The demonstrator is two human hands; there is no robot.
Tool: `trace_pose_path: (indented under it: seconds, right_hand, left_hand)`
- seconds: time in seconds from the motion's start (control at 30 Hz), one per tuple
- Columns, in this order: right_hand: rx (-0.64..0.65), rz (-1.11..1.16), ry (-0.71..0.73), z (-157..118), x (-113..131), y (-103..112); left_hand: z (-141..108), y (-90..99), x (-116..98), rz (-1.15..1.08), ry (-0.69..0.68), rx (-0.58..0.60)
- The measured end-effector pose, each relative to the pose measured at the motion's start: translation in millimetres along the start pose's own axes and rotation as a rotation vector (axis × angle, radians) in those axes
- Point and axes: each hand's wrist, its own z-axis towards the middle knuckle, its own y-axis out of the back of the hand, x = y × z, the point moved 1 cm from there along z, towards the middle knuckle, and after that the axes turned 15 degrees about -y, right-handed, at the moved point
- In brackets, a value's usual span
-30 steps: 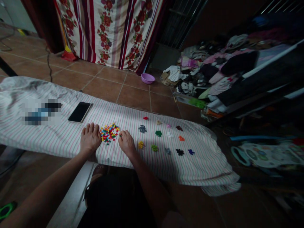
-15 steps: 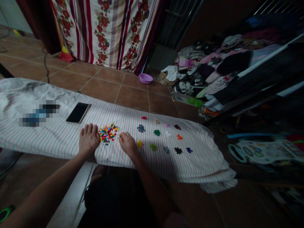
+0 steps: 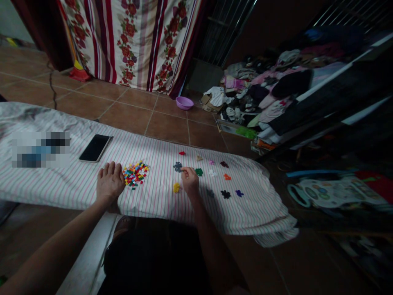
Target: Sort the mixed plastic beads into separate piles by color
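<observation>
My left hand point(image 3: 110, 182) lies flat on the striped cloth point(image 3: 159, 200), fingers stretched out, against the left side of a pile of small mixed-colour pieces point(image 3: 136, 174). My right hand point(image 3: 190, 180) is closed in a pinch, its fingertips beside the dark grey pile point(image 3: 177, 166). Whatever those fingers hold is too small to make out. Just beyond the knuckles sits a green pile point(image 3: 199, 172), and a yellow pile point(image 3: 176, 187) lies to the left of the wrist. Other small single-colour piles, among them white point(image 3: 213, 173), orange point(image 3: 227, 177) and black point(image 3: 225, 194), spread to the right.
A phone point(image 3: 95, 148) rests on the cloth left of the mixed pile, with a blurred-out patch farther left. Past the far edge, a purple basin point(image 3: 184, 103) stands on the tiled floor. Heaped clothes point(image 3: 245, 88) fill the back right.
My right hand has moved right, from beside the mixed pile to the dark grey pile, staying pinched. My left hand stays flat by the mixed pile. The view has shifted slightly.
</observation>
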Motion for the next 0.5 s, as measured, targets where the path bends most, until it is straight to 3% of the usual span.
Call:
trace_pose_path:
  seconds: [0.27,0.5]
  right_hand:
    - [-0.196,-0.155,-0.046,28,-56,35]
    - [-0.162,-0.156,-0.074,36,-83,34]
  left_hand:
    - [1,1.3,-1,-0.014,0.008,0.014]
    - [1,3.3,-3,-0.017,0.028,0.034]
